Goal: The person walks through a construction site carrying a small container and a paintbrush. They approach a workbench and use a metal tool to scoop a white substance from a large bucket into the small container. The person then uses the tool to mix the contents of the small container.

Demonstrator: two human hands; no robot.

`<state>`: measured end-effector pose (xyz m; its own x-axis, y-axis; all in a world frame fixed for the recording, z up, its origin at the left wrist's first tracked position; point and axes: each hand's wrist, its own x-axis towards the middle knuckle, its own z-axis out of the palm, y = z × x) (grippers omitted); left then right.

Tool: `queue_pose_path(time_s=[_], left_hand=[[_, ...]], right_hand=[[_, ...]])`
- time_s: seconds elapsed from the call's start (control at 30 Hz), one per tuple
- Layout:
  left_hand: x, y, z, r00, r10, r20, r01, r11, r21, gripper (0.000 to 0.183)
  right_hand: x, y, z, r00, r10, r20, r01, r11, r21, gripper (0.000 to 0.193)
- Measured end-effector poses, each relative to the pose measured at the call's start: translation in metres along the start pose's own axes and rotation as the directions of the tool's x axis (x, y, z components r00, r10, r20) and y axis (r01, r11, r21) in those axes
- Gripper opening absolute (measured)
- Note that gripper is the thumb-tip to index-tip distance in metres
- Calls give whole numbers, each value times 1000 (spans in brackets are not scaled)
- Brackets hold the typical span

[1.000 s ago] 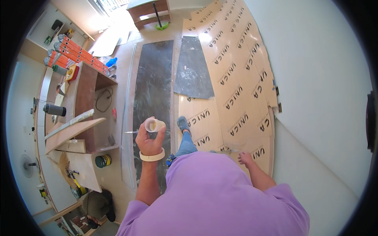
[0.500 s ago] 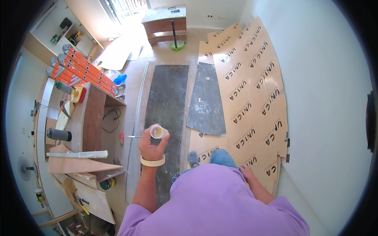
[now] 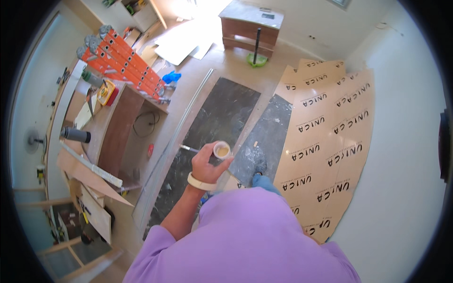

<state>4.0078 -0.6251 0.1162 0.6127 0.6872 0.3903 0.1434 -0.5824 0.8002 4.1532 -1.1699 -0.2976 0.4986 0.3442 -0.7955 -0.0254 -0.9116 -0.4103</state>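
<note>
Grey, noted first at the left: a canister, close to a brown wooden cabinet, with an orange ladder behind. Next, found a long dark panel lying on the floor and, over it, a slim light-tipped tool, possibly a brush, jutting leftward from the left grip. Wore a cream ring round that wrist. Held a small white cup in the same grip, curled snugly round its wall near the panel's right edge, mouth upward, pale tan stuff visible inside. Seemed wisest, by judgement, to favour a level wrist, a light squeeze and slow turns, for fear of spilling, with the tool's tip well clear of everything. Saw, farther right, a second dark panel, then tan printed sheets and a pale wall. Could not tell the state of the right grip, hidden past the purple shirt.
</note>
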Motion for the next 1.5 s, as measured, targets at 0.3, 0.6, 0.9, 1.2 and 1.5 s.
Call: queue_pose_path(time_s=[0.3, 0.6, 0.9, 1.2, 1.5], left_hand=[[143, 3, 103, 994, -93, -60, 90, 995, -44, 48], [307, -84, 171, 990, -86, -113, 73, 991, -111, 47], [453, -139, 168, 964, -157, -216, 151, 988, -45, 49], [544, -213, 178, 827, -336, -451, 405, 912, 62, 48], [690, -268, 208, 622, -337, -707, 549, 831, 87, 45]], right_hand=[[168, -254, -360, 990, 128, -66, -83, 883, 461, 43], [261, -426, -409, 993, -28, -119, 66, 941, 333, 38], [318, -528, -444, 995, -51, 84, 60, 991, -116, 41], [462, -745, -526, 984, -55, 169, 97, 964, -247, 44], [668, -999, -562, 901, -121, 416, 275, 901, -336, 42]])
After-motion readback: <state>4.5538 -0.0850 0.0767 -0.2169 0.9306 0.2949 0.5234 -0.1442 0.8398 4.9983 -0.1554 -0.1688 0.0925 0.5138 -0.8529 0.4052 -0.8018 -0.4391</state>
